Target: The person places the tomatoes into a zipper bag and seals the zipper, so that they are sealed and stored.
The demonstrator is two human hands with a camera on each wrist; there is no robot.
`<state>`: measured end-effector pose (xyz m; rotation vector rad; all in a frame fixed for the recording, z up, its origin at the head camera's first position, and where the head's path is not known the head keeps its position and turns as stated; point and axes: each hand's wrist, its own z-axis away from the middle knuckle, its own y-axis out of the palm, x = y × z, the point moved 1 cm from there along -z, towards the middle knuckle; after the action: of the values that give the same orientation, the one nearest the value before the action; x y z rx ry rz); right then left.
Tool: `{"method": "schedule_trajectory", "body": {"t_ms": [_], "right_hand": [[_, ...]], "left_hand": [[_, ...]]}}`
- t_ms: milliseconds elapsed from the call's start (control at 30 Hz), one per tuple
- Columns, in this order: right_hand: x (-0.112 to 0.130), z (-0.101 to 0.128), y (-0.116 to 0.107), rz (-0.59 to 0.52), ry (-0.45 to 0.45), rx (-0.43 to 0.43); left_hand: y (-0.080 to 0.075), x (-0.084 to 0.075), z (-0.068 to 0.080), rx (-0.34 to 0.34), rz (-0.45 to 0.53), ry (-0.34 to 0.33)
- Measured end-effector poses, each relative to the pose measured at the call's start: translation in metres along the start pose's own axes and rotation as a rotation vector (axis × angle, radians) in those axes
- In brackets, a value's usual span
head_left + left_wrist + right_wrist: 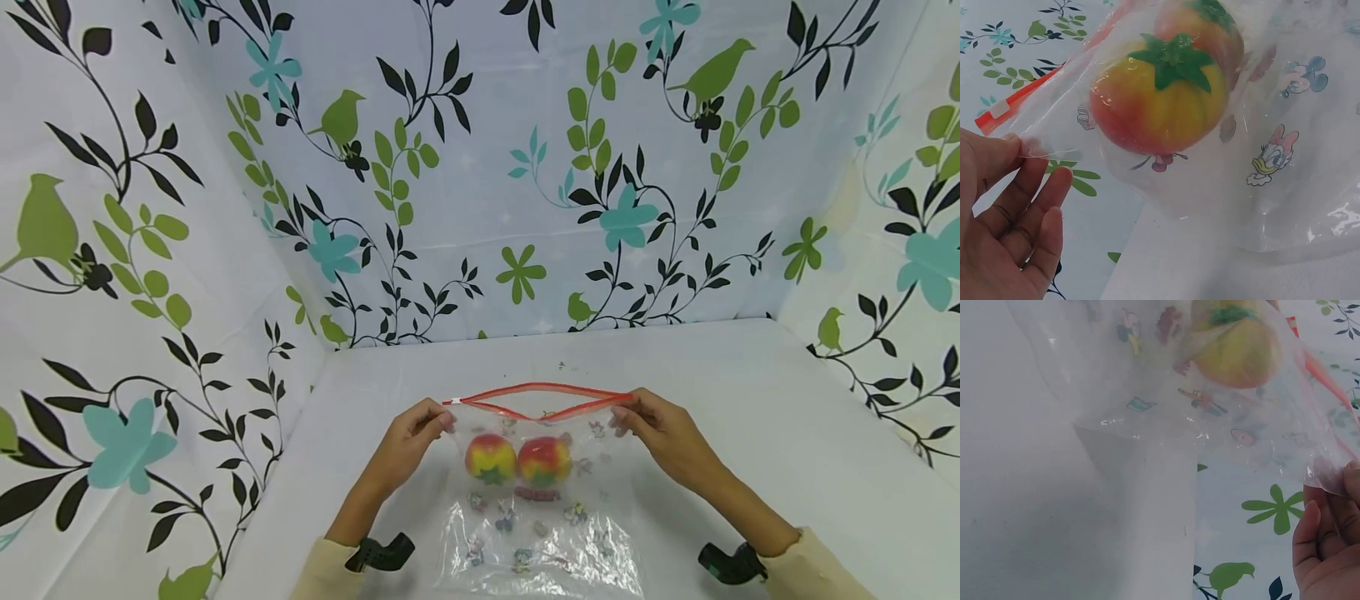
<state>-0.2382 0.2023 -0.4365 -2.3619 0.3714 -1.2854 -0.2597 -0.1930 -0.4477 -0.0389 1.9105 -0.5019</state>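
Note:
A clear zip bag [540,533] printed with small cartoon figures hangs between both hands, its red-edged mouth parted at the top. Inside, side by side, lie two red-and-yellow toy tomatoes [491,458] with green leaf caps; one tomato [1160,100] is large in the left wrist view. My left hand [411,437] pinches the bag's upper left corner between thumb and fingers, just below the white slider [999,110]. At the upper right corner, my right hand [663,433] pinches the plastic under the red strip; in the right wrist view that hand [1332,531] is partly cut off.
A white table [360,383] spreads beneath the bag. Cloth with printed leaves, birds and flowers [480,192] stands behind it and at both sides. Dark wrist-camera mounts [382,552] sit by the cream sleeves [326,571].

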Motion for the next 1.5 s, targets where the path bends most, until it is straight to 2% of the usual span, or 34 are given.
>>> {"method": "schedule_trajectory", "body": {"t_ms": [200, 400, 567, 700, 867, 1033, 1267, 1500], "right_hand": [[-0.018, -0.001, -0.004, 0.010, 0.009, -0.012], [-0.021, -0.007, -0.009, 0.002, 0.027, 0.018], [-0.020, -0.014, -0.010, -0.011, 0.096, 0.067], [-0.021, -0.016, -0.010, -0.033, 0.159, 0.085], [-0.019, -0.018, -0.007, -0.058, 0.163, 0.078], [-0.029, -0.020, -0.002, -0.040, 0.165, 0.075], [-0.033, -0.021, -0.002, -0.030, 0.161, 0.089], [-0.037, -0.023, -0.001, -0.022, 0.169, 0.107]], "left_hand": [[0.000, 0.002, 0.003, -0.024, -0.003, -0.014], [0.003, 0.002, 0.004, -0.039, -0.052, -0.044], [0.006, 0.005, 0.003, -0.086, -0.098, -0.091], [0.007, 0.007, 0.001, -0.093, -0.096, -0.100], [0.008, 0.015, -0.002, -0.087, -0.071, -0.121], [0.008, 0.019, -0.002, -0.086, -0.059, -0.132], [0.006, 0.019, -0.005, -0.093, -0.143, -0.098], [0.002, 0.012, -0.016, -0.116, -0.212, -0.114]]}}
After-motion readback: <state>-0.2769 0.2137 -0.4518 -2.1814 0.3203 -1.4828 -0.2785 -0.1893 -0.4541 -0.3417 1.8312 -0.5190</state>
